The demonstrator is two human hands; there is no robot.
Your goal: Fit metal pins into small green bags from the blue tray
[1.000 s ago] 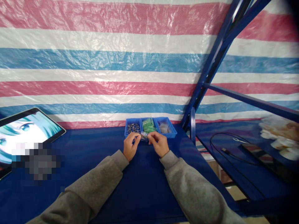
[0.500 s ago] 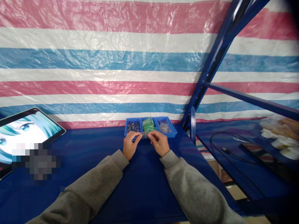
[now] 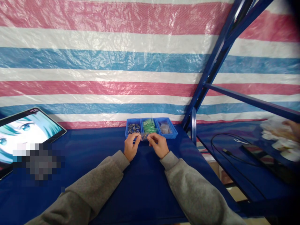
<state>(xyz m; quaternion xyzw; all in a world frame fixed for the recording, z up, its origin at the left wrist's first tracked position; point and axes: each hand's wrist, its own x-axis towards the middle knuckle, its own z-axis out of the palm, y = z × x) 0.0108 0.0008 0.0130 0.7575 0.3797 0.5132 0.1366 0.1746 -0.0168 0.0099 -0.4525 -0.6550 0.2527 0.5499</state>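
Fingers (image 3: pixel 138 137) of left hand (image 3: pixel 130 148) and right hand (image 3: pixel 161 146) pinch a clear packet (image 3: pixel 144 136); one slack grip could drop it!

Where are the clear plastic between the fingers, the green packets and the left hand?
Clear plastic (image 3: pixel 144 136): head view, its visible middle.
Green packets (image 3: pixel 149 126): head view, pile's middle.
Left hand (image 3: pixel 131 147): head view, back of hand.

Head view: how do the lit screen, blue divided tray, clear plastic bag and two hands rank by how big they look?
Largest to smallest:
1. Lit screen, cut off by the frame
2. Blue divided tray
3. Left hand and right hand, too alike to rank
4. Clear plastic bag
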